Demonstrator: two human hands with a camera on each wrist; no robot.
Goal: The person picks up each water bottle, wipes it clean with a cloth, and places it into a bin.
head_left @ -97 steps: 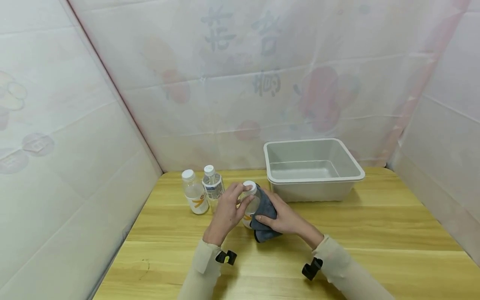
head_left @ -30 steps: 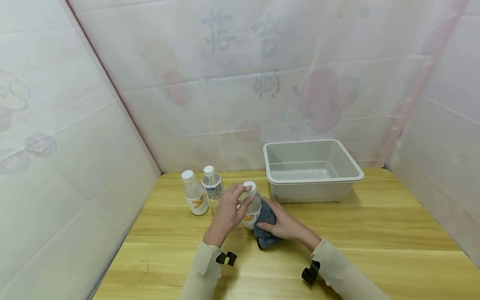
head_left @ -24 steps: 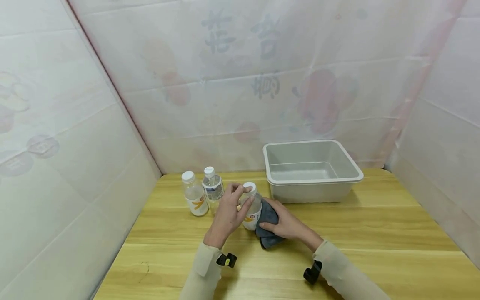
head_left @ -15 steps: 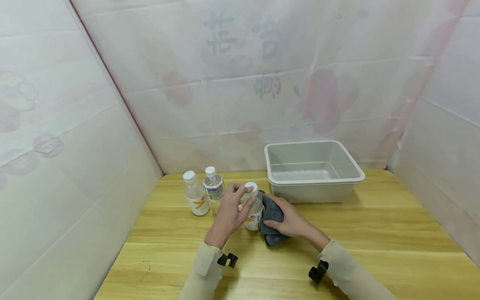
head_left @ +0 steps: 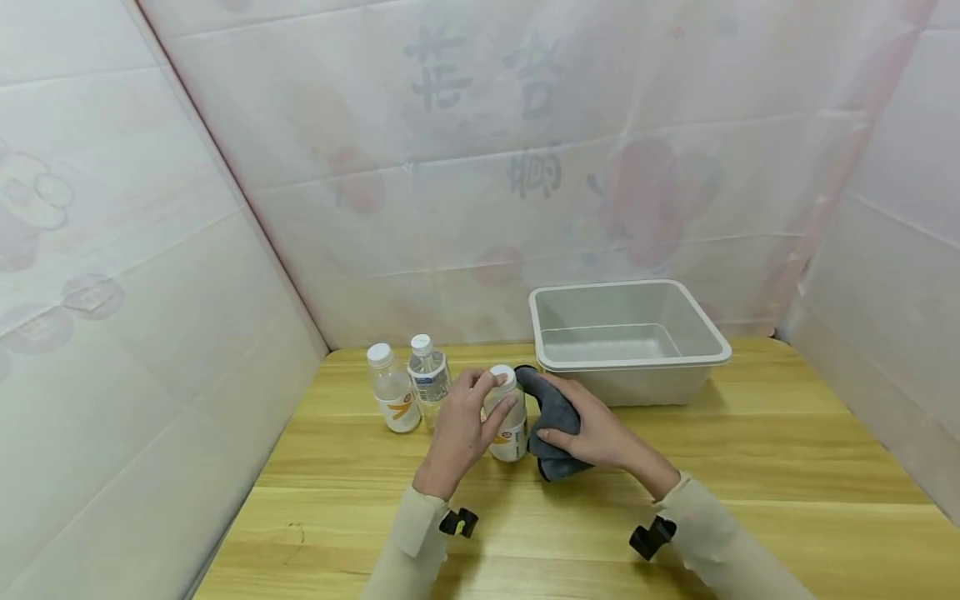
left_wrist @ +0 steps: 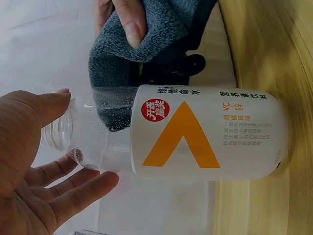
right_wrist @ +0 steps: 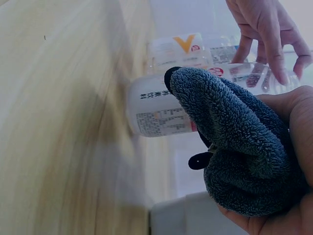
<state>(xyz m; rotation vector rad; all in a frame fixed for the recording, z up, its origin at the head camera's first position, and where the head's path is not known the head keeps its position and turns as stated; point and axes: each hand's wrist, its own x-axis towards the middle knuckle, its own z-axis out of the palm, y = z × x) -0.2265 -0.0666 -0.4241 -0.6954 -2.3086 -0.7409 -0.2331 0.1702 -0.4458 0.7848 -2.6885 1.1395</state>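
My left hand (head_left: 459, 429) grips a clear plastic drink bottle (head_left: 510, 442) by its neck and white cap; the bottle stands upright on the table. Droplets show on its clear shoulder above the white label with an orange V (left_wrist: 183, 142). My right hand (head_left: 597, 427) holds a folded grey towel (head_left: 557, 417), thumb on the near side. In the head view a narrow gap lies between towel and bottle. Close up, the towel (right_wrist: 234, 132) is fluffy with a dark edging. The fingers behind the towel are hidden.
Left of my left hand stand a second orange-V bottle (head_left: 394, 396) and a clear bottle with a blue and white label (head_left: 429, 383), both capped. A pale grey plastic tub (head_left: 630, 379) sits behind my right hand. Printed sheets hang around the wooden table (head_left: 337, 508).
The towel was against the bottle's right side and has drawn away to the right with my right hand. The bottle has turned slightly, showing more small print. My left hand stays at its neck.
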